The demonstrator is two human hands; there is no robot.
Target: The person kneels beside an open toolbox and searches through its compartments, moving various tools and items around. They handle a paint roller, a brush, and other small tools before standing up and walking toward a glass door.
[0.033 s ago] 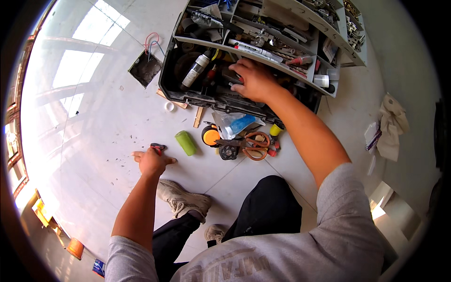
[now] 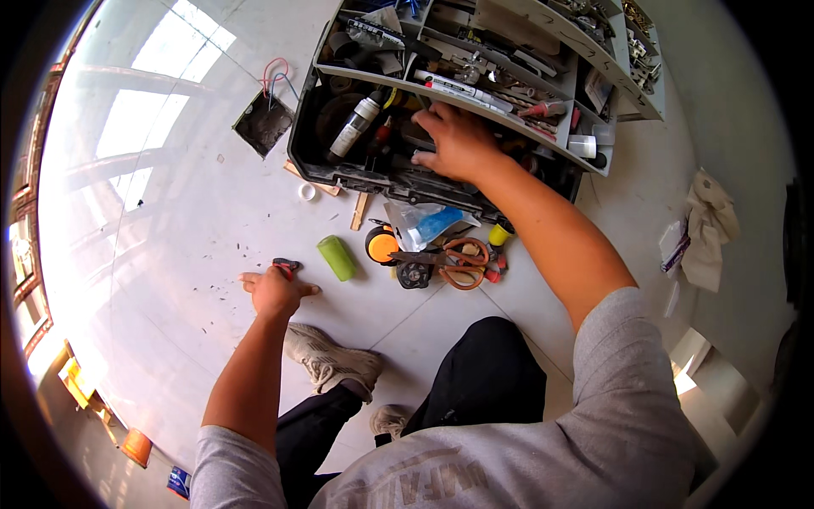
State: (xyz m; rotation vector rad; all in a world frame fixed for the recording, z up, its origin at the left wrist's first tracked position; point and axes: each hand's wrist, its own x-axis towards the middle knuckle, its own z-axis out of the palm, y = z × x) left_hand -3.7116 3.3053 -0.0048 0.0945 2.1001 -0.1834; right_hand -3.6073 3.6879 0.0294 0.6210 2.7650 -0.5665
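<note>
Floor [image 2: 170, 288]: pale glossy tile around the toolbox, window light reflected to its left.
Toolbox [image 2: 381, 187]: black, open, grey trays [image 2: 606, 68] fanned above.
Right hand [image 2: 465, 146]: inside the toolbox; grip parted, whether touching the dark contents I cannot tell.
Left hand [image 2: 274, 293]: in front of the toolbox; grip half curled, hold unclear.
Red-and-black tool [image 2: 287, 268]: nearer the toolbox, against the left grip's fingers.

Has shifted the thumb of the bare right hand [image 2: 462, 146] slightly leftward inside the black plastic toolbox [image 2: 373, 184], upper centre of frame.
</note>
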